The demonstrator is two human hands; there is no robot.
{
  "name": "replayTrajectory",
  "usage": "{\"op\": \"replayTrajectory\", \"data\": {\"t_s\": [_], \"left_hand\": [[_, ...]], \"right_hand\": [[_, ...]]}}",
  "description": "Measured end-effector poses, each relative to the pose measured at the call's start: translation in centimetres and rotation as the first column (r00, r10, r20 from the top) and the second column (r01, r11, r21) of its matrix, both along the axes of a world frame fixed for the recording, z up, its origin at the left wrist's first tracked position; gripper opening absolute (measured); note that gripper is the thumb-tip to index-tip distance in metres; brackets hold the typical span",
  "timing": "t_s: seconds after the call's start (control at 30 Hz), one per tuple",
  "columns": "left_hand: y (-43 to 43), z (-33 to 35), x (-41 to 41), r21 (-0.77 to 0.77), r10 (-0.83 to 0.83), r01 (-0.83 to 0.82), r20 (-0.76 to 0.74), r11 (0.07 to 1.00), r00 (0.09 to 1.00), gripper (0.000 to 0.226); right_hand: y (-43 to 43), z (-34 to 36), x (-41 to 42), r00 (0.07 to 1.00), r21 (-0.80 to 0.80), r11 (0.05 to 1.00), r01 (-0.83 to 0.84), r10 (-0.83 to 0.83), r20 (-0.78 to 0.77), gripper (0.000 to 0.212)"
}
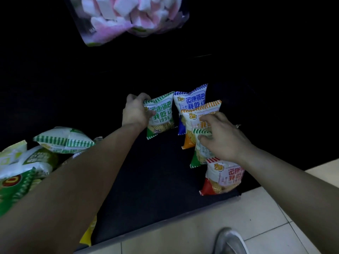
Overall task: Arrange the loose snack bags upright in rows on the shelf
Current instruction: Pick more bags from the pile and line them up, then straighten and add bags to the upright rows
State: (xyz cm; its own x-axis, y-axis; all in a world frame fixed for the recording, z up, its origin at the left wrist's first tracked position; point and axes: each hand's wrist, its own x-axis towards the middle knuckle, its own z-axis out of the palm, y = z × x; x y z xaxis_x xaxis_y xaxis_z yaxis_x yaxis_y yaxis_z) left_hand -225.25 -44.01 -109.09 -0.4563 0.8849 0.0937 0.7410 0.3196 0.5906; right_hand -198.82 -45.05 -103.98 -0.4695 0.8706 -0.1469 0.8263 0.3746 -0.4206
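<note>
On the dark low shelf [156, 184] my left hand [134, 111] grips a green-striped snack bag [161, 116] by its left edge and holds it upright. To its right stand a blue bag [192, 99] and, in front of that, an orange bag [198, 114]. My right hand [223, 138] holds the top of a second green bag [199, 153] standing in front of the orange one. A red bag [222, 178] stands nearest the shelf's front edge. Together the right-hand bags form one row running front to back.
Loose green and white snack bags [62, 140] lie in a heap at the left, partly under my left forearm. A yellow bag [88, 235] sticks out at the shelf's front edge. A bag of pink and white marshmallows [128, 17] hangs above. Pale floor tiles [266, 217] and my shoe [231, 241] are below.
</note>
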Motion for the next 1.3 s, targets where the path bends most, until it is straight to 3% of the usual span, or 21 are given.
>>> {"op": "replayTrajectory", "data": {"t_s": [0.2,0.4,0.57,0.63,0.73,0.87,1.03,1.3], "left_hand": [[-0.2,0.3,-1.8,-0.022,-0.029,0.031,0.064,0.999,0.997,0.045],[-0.2,-0.5,-0.7,0.015,-0.046,0.045,0.038,0.999,0.998,0.05],[-0.6,-0.3,1.0,0.008,0.072,-0.072,-0.144,0.997,0.987,0.061],[-1.1,0.9,1.1,-0.033,0.047,-0.056,-0.22,0.998,0.974,0.065],[-2.6,3.4,-0.1,-0.13,-0.056,0.031,-0.196,0.991,0.979,0.071],[-8.1,8.3,-2.3,-0.308,-0.212,0.15,-0.182,0.94,0.96,0.07],[-19.0,13.4,-5.9,-0.447,-0.233,0.156,-0.122,0.881,0.965,0.067],[-33.9,15.7,-12.8,-0.387,-0.087,0.033,-0.122,0.921,0.989,0.053]], "right_hand": [[-0.3,0.0,0.1,1.0,-0.001,1.0,-0.01,0.01,0.012,0.062],[-0.3,0.3,0.3,1.0,0.002,1.0,-0.005,0.005,0.027,0.06],[-0.5,0.9,0.7,0.998,0.016,1.0,-0.008,0.007,0.064,0.061],[-0.8,1.4,0.6,0.997,0.015,1.0,-0.014,0.013,0.079,0.061],[-1.7,3.1,-0.1,0.996,0.027,0.999,-0.026,0.024,0.081,0.061],[-4.0,7.1,-3.0,0.994,0.05,0.996,-0.079,0.075,0.083,0.059],[-8.6,12.0,-8.2,0.976,0.08,0.979,-0.188,0.177,0.128,0.061],[-15.2,11.3,-17.1,0.948,0.043,0.956,-0.291,0.282,0.151,0.059]]}}
